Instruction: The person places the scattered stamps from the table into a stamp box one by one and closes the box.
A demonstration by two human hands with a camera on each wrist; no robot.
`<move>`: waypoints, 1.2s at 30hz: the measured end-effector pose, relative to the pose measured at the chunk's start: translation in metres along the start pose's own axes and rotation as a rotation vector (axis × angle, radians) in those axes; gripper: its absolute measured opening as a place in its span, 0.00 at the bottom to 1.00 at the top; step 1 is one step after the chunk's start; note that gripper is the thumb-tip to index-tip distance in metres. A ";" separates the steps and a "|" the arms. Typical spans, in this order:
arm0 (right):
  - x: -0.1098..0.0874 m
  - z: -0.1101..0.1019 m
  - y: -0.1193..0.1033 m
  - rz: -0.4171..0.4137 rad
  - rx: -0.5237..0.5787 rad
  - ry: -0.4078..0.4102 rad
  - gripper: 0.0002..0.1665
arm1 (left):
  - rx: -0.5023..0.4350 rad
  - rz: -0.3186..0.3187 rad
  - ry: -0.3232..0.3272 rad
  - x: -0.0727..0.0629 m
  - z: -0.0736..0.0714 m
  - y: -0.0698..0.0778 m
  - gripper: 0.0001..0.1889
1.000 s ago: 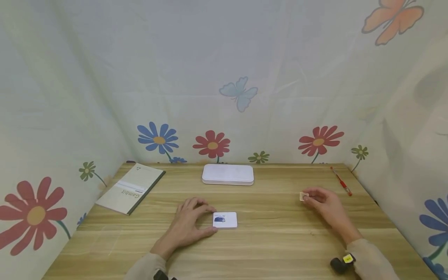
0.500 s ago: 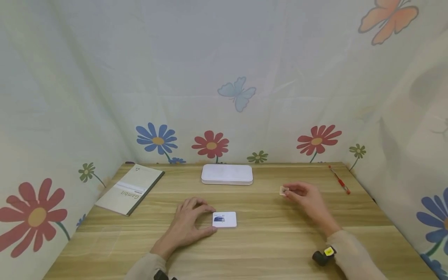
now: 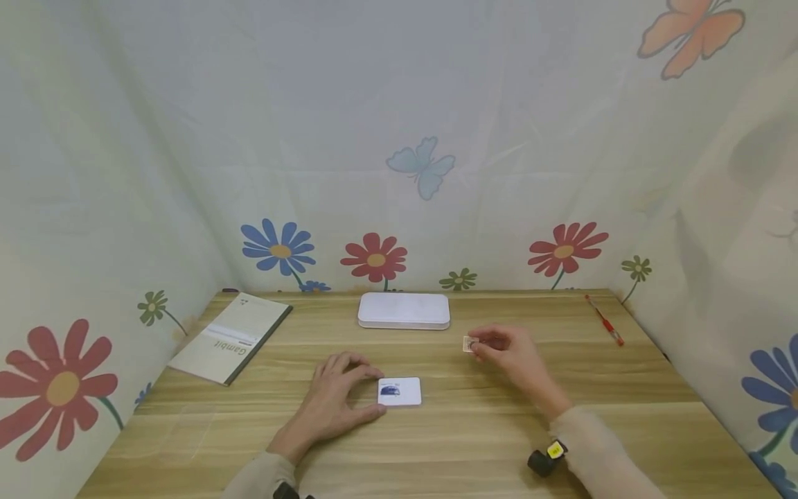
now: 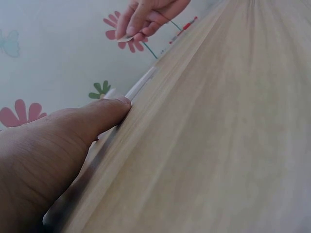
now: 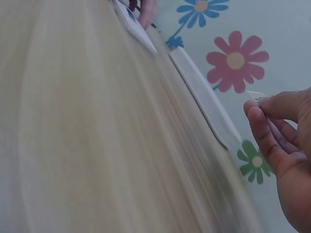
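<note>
A small square piece (image 3: 467, 344) is pinched between thumb and fingertips of the right hand (image 3: 510, 353), raised above the wooden table (image 3: 474, 443); its surface shows a small dark mark too tiny to read. A second ago it was well over to the right, toward the red pen (image 3: 605, 320); the hand has since carried it leftward, and it is now near the right end of the long white case (image 3: 404, 307), on the person's side of it. The gap to the white card (image 3: 408, 392) with the blue print has narrowed, though the two are apart. That card lies flat in the same spot as before, and the left hand (image 3: 337, 396) has not shifted: thumb and index finger grip the card's left end, one at each corner, the other fingers arched. The case stands at the far edge, the notebook (image 3: 231, 337) lies at far left and the pen at far right, all unmoved. Behind them hangs a flower-printed curtain (image 3: 299, 138).
</note>
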State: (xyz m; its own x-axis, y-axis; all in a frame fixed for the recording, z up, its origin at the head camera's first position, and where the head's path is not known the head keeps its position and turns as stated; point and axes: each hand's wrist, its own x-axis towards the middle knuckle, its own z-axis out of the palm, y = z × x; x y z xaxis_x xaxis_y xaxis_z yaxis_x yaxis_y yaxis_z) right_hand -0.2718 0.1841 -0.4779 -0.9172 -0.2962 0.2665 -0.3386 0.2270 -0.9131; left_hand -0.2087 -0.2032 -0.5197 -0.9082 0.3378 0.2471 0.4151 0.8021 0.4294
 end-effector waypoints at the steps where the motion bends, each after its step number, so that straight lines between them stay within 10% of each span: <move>1: 0.001 0.004 -0.001 0.001 0.004 -0.004 0.14 | 0.000 -0.001 -0.002 0.000 0.000 0.000 0.30; 36: -0.007 0.096 -0.005 -0.004 0.013 -0.213 0.08 | 0.005 0.035 0.027 0.000 -0.003 0.002 0.29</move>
State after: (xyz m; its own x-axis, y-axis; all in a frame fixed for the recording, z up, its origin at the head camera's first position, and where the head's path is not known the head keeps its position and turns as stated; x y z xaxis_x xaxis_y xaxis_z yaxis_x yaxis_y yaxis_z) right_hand -0.2438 0.0964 -0.5048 -0.8501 -0.4869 0.2005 -0.3385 0.2137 -0.9164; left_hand -0.2075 -0.2034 -0.5160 -0.8911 0.3524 0.2859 0.4467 0.7921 0.4160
